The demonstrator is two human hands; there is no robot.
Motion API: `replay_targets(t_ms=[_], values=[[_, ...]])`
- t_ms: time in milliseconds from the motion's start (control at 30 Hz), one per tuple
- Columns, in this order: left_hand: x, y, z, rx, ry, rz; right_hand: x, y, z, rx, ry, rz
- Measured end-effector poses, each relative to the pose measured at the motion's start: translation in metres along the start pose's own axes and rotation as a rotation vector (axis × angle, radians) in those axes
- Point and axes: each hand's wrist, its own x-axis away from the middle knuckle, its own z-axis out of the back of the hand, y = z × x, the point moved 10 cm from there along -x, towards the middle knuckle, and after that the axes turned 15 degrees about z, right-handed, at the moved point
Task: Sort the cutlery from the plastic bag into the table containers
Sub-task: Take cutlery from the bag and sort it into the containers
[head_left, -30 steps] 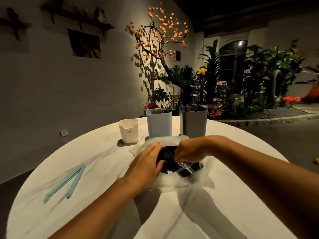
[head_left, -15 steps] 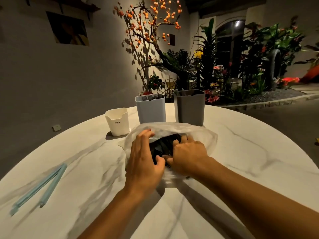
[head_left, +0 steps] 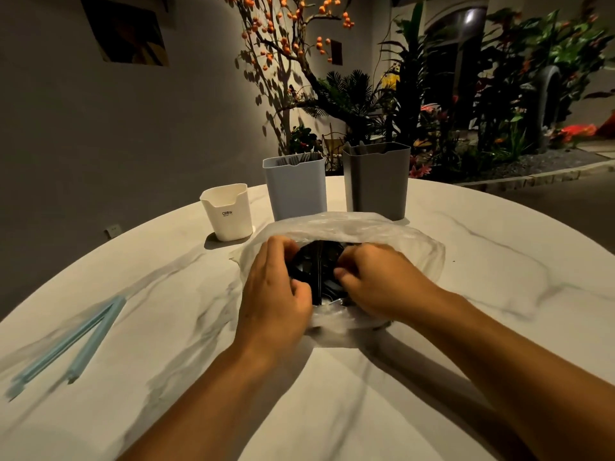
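Two forearms reach in from the near edge of a round marble worktop (head_left: 499,261), meeting at a clear plastic bag (head_left: 392,234) at the centre. The left hand (head_left: 273,294) curls its fingers over the bag's mouth at 9 o'clock of the opening; the right hand (head_left: 376,281) grips at 3 o'clock, fingers bent into the film, and whether they also pinch a utensil cannot be told. Between them lies the black cutlery (head_left: 317,271), a dark bundle whose long axis runs from 6 to 12 o'clock, about equally near both hands. A blue bag clip (head_left: 66,344) lies well apart at 9 o'clock. Beyond the bag, at 12 o'clock, stand a white container (head_left: 228,212), a light blue container (head_left: 294,188) and a grey container (head_left: 377,181), so each piece likely travels straight ahead.
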Motion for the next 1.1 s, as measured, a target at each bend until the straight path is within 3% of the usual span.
replay_targets(t_ms=[133,367,533,833,1100], values=[[0.005,-0.008,-0.006,-0.132,-0.055,0.026,-0.002,-0.014,-0.017,-0.005,-0.036,0.039],[0.005,-0.010,-0.002,-0.258,-0.042,0.058,0.004,-0.015,0.002,0.060,0.130,0.032],[0.006,-0.011,-0.002,-0.366,-0.037,0.067,0.002,-0.021,-0.009,0.160,0.061,-0.006],[0.005,-0.014,0.002,-0.364,-0.022,0.136,0.003,-0.010,-0.010,0.044,0.022,-0.098],[0.003,-0.015,0.003,-0.345,-0.025,0.127,0.005,-0.019,0.001,0.199,0.012,0.007]])
